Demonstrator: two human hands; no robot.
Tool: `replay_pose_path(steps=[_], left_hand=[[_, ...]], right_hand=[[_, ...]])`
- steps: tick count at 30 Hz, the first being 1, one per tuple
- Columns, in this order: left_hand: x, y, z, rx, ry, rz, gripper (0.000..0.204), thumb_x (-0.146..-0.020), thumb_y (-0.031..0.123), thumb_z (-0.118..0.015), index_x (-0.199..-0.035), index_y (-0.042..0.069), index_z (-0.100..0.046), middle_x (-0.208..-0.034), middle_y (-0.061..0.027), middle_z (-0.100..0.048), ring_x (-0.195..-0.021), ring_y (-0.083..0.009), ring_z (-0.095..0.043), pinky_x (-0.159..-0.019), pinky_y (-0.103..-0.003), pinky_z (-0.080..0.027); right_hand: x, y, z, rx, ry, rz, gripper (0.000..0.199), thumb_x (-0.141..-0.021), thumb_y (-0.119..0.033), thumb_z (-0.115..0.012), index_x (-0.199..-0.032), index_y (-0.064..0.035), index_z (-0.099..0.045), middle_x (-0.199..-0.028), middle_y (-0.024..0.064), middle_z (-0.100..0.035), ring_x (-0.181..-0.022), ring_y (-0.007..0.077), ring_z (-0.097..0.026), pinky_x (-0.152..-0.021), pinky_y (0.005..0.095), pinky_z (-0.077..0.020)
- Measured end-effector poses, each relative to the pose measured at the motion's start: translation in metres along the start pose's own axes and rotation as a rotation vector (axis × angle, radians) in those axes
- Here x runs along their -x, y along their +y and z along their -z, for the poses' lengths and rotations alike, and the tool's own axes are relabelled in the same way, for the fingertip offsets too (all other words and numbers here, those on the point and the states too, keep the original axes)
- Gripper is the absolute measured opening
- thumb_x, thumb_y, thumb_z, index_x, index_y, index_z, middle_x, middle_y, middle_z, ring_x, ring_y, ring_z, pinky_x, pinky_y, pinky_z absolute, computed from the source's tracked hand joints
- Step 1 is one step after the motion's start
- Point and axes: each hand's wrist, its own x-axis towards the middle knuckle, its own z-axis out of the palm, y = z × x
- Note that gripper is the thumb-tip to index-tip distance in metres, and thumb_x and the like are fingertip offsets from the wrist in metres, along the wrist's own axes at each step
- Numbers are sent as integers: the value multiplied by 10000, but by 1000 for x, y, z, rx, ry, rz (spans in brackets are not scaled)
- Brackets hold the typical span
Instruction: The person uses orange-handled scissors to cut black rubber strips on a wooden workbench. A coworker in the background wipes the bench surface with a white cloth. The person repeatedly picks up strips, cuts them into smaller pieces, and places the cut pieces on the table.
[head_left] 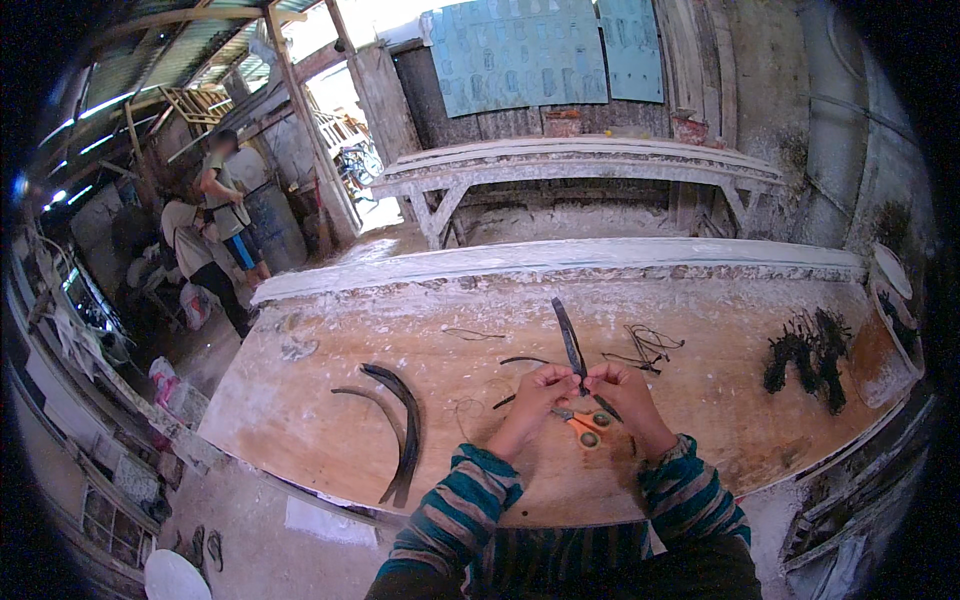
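Note:
Both hands meet over the middle of the table. My left hand (540,396) and my right hand (625,392) pinch a black strip (567,332), which looks like rubber, near its lower end. Its long part stands up and away from me, leaning slightly left. Just below the fingers lie orange-handled scissors (582,427), with their blades partly hidden by my left hand. Short thin black pieces (522,359) lie beside and behind my left hand. Further left are several curved black strips (408,430), laid close together. Beyond my right hand sits a loose tangle of thin dark cords (648,348).
The wooden table (290,400) has a raised whitish far edge (560,260). Bundles of black strands (812,360) lie at the right, near a whitish container (890,350). A long white-stained bench (580,172) stands behind. Two people (215,215) stand at the far left.

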Motion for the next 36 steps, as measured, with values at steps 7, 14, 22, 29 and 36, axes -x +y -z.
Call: replay_pose_path(steps=[7, 14, 22, 29, 36], left_hand=[[-2, -4, 1, 79, -67, -40, 158, -812, 105, -623, -939, 18, -587, -823, -25, -612, -731, -96, -583, -638, -228, -490], [-4, -7, 2, 80, -56, -34, 146, -823, 105, -606, -939, 17, -588, -826, -30, -612, -717, -94, -584, -642, -224, -492], [-1, -1, 0, 87, -22, 6, 141, -834, 144, -594, -915, 28, -596, -781, -21, -605, -668, -85, -573, -608, -221, -491], [1, 5, 4, 185, 29, 47, 120, -843, 161, -585, -891, 52, -601, -742, -4, -591, -638, -78, -560, -573, -206, -480], [-1, -2, 5, 197, -31, 9, 101, -841, 155, -575, -896, 72, -592, -777, -20, -601, -732, -106, -588, -647, -246, -498]], right_hand=[[-3, 5, 2, 25, -26, 67, 63, -789, -65, -616, -806, -5, -610, -764, 33, -628, -689, 86, -564, -621, 220, -440], [-6, 12, 2, 55, -45, 87, 69, -792, -80, -628, -794, -21, -594, -747, 24, -614, -678, 82, -554, -616, 217, -437], [-6, 16, -1, 7, -78, 164, 23, -814, -31, -595, -824, -28, -575, -790, 14, -602, -716, 58, -541, -638, 193, -424], [1, -1, -8, 298, -48, 330, 133, -780, -8, -600, -911, -30, -605, -824, 20, -605, -762, 115, -554, -687, 247, -443], [7, -16, -14, 692, 14, 657, 184, -683, 20, -639, -859, -16, -602, -809, 76, -592, -782, 210, -568, -684, 283, -440]])
